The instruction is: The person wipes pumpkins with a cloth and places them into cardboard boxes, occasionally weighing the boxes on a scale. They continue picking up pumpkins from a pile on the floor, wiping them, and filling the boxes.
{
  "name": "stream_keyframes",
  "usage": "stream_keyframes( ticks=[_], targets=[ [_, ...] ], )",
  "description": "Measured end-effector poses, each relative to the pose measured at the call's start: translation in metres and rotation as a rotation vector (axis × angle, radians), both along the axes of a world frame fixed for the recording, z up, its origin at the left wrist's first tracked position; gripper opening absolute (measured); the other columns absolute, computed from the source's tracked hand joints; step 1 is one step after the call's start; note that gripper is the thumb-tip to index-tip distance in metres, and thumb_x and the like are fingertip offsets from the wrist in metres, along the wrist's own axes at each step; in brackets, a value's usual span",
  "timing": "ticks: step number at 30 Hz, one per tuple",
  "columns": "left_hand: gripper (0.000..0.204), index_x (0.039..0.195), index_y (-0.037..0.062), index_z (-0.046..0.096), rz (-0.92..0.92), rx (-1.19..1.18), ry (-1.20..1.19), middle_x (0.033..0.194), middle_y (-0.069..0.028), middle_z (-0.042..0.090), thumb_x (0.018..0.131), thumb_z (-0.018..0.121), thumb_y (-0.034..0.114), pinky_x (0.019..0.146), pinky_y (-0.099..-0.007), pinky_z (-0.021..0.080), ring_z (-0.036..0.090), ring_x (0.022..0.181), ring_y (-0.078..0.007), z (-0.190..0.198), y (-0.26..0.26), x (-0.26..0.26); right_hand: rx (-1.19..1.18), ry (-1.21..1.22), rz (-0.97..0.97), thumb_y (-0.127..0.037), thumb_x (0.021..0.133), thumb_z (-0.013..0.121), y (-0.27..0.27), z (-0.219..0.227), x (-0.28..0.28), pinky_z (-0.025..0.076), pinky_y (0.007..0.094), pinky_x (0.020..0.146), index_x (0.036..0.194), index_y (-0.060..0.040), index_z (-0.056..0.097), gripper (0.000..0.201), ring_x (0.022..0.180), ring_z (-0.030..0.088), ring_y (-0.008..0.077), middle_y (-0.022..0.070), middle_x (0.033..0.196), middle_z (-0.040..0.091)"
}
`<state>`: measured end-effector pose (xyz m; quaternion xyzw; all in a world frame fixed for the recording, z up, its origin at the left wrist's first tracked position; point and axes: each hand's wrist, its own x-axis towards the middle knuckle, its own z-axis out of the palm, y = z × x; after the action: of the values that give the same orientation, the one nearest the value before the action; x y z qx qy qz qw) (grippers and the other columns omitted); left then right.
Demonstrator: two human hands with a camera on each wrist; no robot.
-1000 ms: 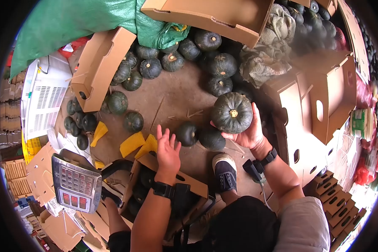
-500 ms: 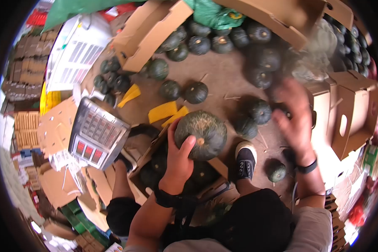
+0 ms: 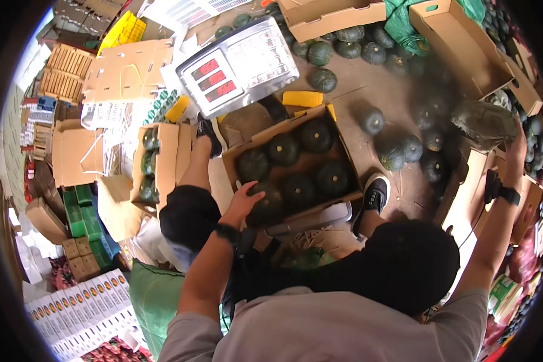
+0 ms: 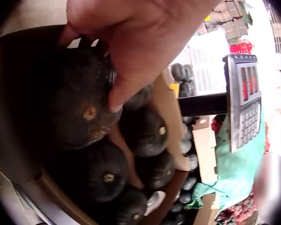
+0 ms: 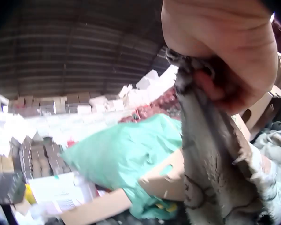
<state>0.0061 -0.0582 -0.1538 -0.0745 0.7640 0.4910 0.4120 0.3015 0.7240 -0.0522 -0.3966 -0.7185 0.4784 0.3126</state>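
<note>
A cardboard box (image 3: 228, 158) between the person's feet holds several dark green squashes. The left hand (image 3: 243, 204) is on the squash (image 3: 265, 202) at the box's near left corner; in the left wrist view the left hand (image 4: 140, 42) has its thumb and fingers around that squash (image 4: 79, 105). Out at the far right, the right hand (image 3: 516, 142) grips a grey-brown cloth (image 3: 485, 122). In the right wrist view the fingers of the right hand (image 5: 225, 51) are curled round the top of the cloth (image 5: 215, 164), which hangs down.
A scale with a lit red display (image 3: 235, 72) stands beyond the box. Loose squashes (image 3: 373, 120) lie on the floor to the right and farther off. Empty cartons (image 3: 461, 48) are at the upper right, and a green sack (image 3: 154, 298) lies at lower left.
The left hand has moved down with its squash, from above the box into its near left corner. The right hand, empty half a second ago, has reached right and taken hold of the cloth.
</note>
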Motion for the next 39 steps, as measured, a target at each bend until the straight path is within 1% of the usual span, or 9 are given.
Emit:
stream_keyframes(
  ticks=[4, 8, 10, 16, 22, 26, 33, 36, 39],
  targets=[
    [0.046, 0.131, 0.002, 0.053, 0.035, -0.055, 0.2, 0.121, -0.0134, 0.06, 0.089, 0.065, 0.017, 0.089, -0.0322, 0.047, 0.057, 0.11, -0.0192, 0.009, 0.013, 0.008, -0.291, 0.386, 0.4, -0.026, 0.103, 0.038, -0.015, 0.082, -0.006, 0.039, 0.0404, 0.107, 0.135, -0.0021, 0.049, 0.041, 0.123, 0.052, 0.025, 0.0132, 0.133, 0.055],
    [0.047, 0.136, 0.0076, 0.049, 0.114, 0.267, 0.185, 0.128, -0.0091, 0.057, 0.095, 0.054, 0.032, 0.099, -0.033, 0.039, 0.052, 0.118, -0.0173, 0.141, 0.022, 0.003, -0.636, 0.656, 1.045, -0.025, 0.103, 0.038, -0.166, 0.212, -0.083, 0.043, 0.0384, 0.103, 0.134, -0.0022, 0.049, 0.039, 0.116, 0.057, 0.0249, 0.0127, 0.126, 0.06],
    [0.055, 0.141, 0.0094, 0.041, 0.1, 0.476, 0.24, 0.131, -0.0089, 0.056, 0.095, 0.053, 0.037, 0.095, -0.0316, 0.041, 0.055, 0.117, -0.0199, 0.215, 0.012, 0.007, -0.587, 0.689, 0.786, -0.021, 0.1, 0.045, -0.199, 0.238, -0.106, 0.049, 0.0378, 0.095, 0.121, -0.0006, 0.058, 0.032, 0.104, 0.062, 0.024, 0.0122, 0.115, 0.066],
    [0.042, 0.131, 0.0029, 0.049, 0.014, 0.895, 0.442, 0.115, -0.0147, 0.064, 0.098, 0.048, 0.029, 0.087, -0.0331, 0.051, 0.062, 0.109, -0.0244, 0.319, -0.038, 0.061, -0.862, 0.616, 0.9, -0.02, 0.091, 0.06, -0.369, 0.295, -0.164, 0.055, 0.0394, 0.082, 0.106, -0.0008, 0.065, 0.025, 0.085, 0.067, 0.0238, 0.0128, 0.098, 0.069],
    [0.036, 0.127, 0.0074, 0.055, -0.211, 0.732, 0.432, 0.104, -0.0058, 0.065, 0.095, 0.057, 0.022, 0.085, -0.0285, 0.047, 0.06, 0.096, -0.0138, 0.324, -0.013, 0.069, -1.006, 0.493, 1.115, -0.018, 0.09, 0.058, -0.469, 0.295, -0.18, 0.056, 0.0373, 0.079, 0.111, 0.0016, 0.062, 0.029, 0.087, 0.068, 0.0239, 0.0157, 0.102, 0.069],
    [0.074, 0.144, 0.0171, 0.039, -0.36, 0.5, 0.877, 0.136, -0.0086, 0.041, 0.08, 0.076, 0.025, 0.087, -0.0306, 0.045, 0.046, 0.116, -0.017, 0.299, 0.024, 0.077, -1.042, 0.379, 1.044, -0.02, 0.09, 0.059, -0.526, 0.277, -0.204, 0.057, 0.0372, 0.076, 0.108, 0.0004, 0.063, 0.027, 0.084, 0.068, 0.023, 0.0134, 0.099, 0.069],
    [0.015, 0.086, 0.0032, 0.057, 0.015, 0.479, 0.863, 0.061, -0.0031, 0.057, 0.088, 0.066, 0.014, 0.053, -0.0273, 0.043, 0.055, 0.055, -0.0109, 0.232, 0.022, 0.046, -1.168, 0.215, 1.042, -0.022, 0.088, 0.064, -0.577, 0.221, -0.242, 0.052, 0.0315, 0.087, 0.109, -0.0061, 0.063, 0.026, 0.095, 0.064, 0.0184, 0.0056, 0.102, 0.068],
    [0.023, 0.104, 0.0053, 0.059, -0.055, 0.529, 0.594, 0.092, -0.0023, 0.062, 0.095, 0.056, 0.026, 0.07, -0.0281, 0.048, 0.059, 0.083, -0.0092, 0.204, 0.018, 0.057, -1.012, 0.126, 0.962, -0.017, 0.091, 0.062, -0.612, 0.188, -0.253, 0.053, 0.0323, 0.085, 0.115, -0.0036, 0.059, 0.028, 0.103, 0.063, 0.0187, 0.009, 0.109, 0.066],
    [0.043, 0.127, 0.0108, 0.051, 0.357, 0.972, -0.088, 0.135, -0.0032, 0.05, 0.098, 0.043, 0.04, 0.101, -0.0442, 0.041, 0.047, 0.125, -0.0189, 0.153, 0.02, 0.047, -1.047, 0.059, 1.25, -0.018, 0.093, 0.06, -0.646, 0.164, -0.232, 0.049, 0.0351, 0.091, 0.12, -0.0009, 0.057, 0.032, 0.104, 0.062, 0.0188, 0.0079, 0.113, 0.064]
  ],
)
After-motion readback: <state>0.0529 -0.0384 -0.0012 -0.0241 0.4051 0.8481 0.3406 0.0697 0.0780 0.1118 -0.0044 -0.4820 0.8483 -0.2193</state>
